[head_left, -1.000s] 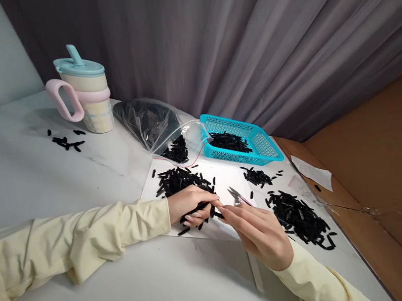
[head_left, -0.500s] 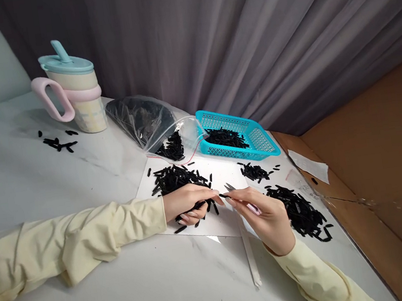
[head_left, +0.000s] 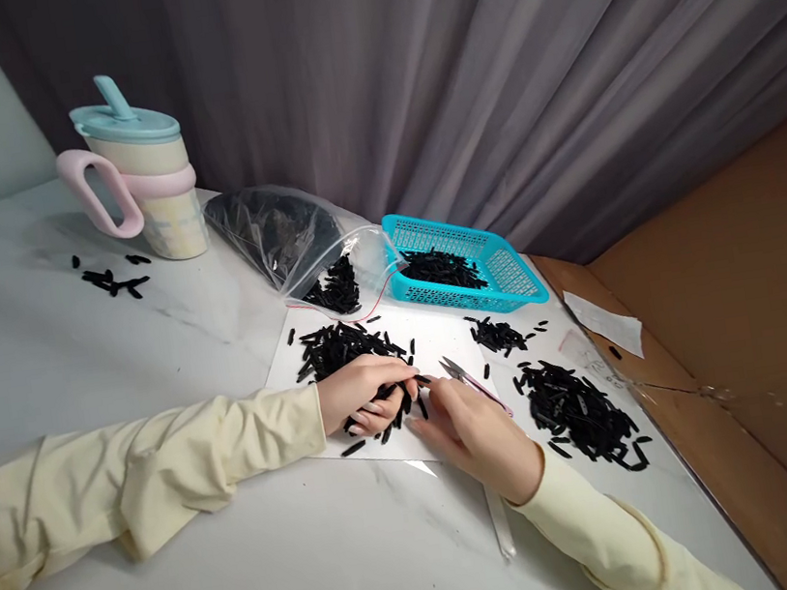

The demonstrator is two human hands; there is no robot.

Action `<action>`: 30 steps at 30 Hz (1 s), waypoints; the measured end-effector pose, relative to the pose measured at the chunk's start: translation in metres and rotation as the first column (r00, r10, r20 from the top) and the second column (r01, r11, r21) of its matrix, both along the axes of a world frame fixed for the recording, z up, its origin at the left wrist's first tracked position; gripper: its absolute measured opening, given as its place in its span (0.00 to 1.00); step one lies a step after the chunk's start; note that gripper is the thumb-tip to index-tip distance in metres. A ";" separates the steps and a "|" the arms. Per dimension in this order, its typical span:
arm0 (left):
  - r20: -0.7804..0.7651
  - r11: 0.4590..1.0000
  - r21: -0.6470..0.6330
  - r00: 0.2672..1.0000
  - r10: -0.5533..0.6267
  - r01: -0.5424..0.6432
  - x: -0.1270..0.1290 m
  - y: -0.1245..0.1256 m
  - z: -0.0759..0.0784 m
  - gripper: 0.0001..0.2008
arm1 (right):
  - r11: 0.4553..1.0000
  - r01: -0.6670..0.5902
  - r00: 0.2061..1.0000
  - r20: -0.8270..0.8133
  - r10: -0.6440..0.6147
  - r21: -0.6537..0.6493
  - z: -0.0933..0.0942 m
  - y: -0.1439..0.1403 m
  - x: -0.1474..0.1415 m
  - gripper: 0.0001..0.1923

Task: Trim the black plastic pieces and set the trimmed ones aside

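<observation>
My left hand (head_left: pixel 365 395) lies over a pile of short black strips (head_left: pixel 348 342) on a white sheet (head_left: pixel 433 321). Its fingers are closed around a few strips, and one black strip (head_left: pixel 421 380) sticks out at the fingertips. My right hand (head_left: pixel 483 439) is close beside it. Its index finger touches the end of that strip, while the thumb is stretched out below, apart from the index finger. Small scissors with pink handles (head_left: pixel 489 393) lie on the sheet just behind the right hand, which partly hides the tabletop there.
A blue basket (head_left: pixel 512 301) with black strips stands at the back. Left of it lies a clear zip bag (head_left: pixel 275 233) of strips. More piles (head_left: pixel 578 411) lie at right. A lidded cup (head_left: pixel 168 205) stands far left, a cardboard wall (head_left: pixel 744 285) at right.
My right hand has moved left, to the left hand's fingertips. Its thumb has come away from the black strip it pinched. The scissors are now more exposed. The left hand has barely moved.
</observation>
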State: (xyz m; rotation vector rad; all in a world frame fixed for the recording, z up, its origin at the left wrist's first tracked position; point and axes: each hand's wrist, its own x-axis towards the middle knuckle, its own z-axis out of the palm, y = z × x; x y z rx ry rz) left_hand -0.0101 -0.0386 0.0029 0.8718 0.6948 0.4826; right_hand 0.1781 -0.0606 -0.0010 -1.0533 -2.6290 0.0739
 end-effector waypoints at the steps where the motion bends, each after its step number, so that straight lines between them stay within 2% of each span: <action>1: 0.014 1.000 -0.016 1.000 0.007 -0.007 0.000 0.000 0.000 0.13 | 0.999 -0.024 0.998 0.051 0.023 0.032 -0.002 0.000 -0.002 0.11; 3: 0.035 0.999 -0.044 0.999 0.012 -0.010 -0.001 0.002 -0.001 0.13 | 0.998 -0.058 0.995 0.080 0.055 0.035 -0.003 0.001 -0.004 0.12; 4: 0.038 0.999 -0.054 0.999 0.011 -0.009 -0.001 0.002 -0.001 0.13 | 0.998 -0.063 0.997 0.053 0.063 -0.011 -0.001 0.001 -0.004 0.13; 6: 0.036 0.998 -0.065 0.999 0.006 -0.003 -0.002 0.003 0.000 0.13 | 0.981 -0.068 0.996 -0.072 0.056 -0.179 0.007 0.000 -0.001 0.13; 7: 0.035 0.998 -0.067 0.999 0.003 -0.001 -0.002 0.003 0.000 0.13 | 0.955 -0.076 0.986 -0.163 0.030 -0.287 0.012 0.000 0.001 0.13; 10: 0.031 0.997 -0.074 1.000 -0.001 0.003 -0.003 0.003 0.001 0.13 | 0.801 -0.155 0.882 -0.446 -0.151 -0.579 0.023 -0.003 0.008 0.12; 13: 0.031 0.995 -0.096 1.000 0.003 0.000 -0.003 0.003 0.001 0.12 | 0.623 -0.322 0.699 -0.623 -0.351 -0.712 0.025 -0.004 0.009 0.11; 15: 0.029 0.994 -0.114 1.000 0.005 -0.002 -0.003 0.004 0.002 0.12 | 0.530 -0.425 0.598 -0.667 -0.445 -0.734 0.023 -0.005 0.007 0.11; 18: 0.016 0.993 -0.122 1.000 -0.003 0.005 -0.003 0.004 0.003 0.12 | 0.438 -0.499 0.524 -0.663 -0.534 -0.747 0.021 -0.005 0.003 0.12; 25: -0.014 0.992 -0.127 1.000 -0.014 0.012 -0.002 0.004 0.003 0.13 | 0.355 -0.577 0.503 -0.663 -0.555 -0.735 0.023 -0.007 0.003 0.10; 30: -0.023 0.992 -0.124 1.000 -0.005 0.002 -0.003 0.003 0.004 0.13 | 0.324 -0.638 0.484 -0.691 -0.537 -0.699 0.020 -0.009 0.003 0.05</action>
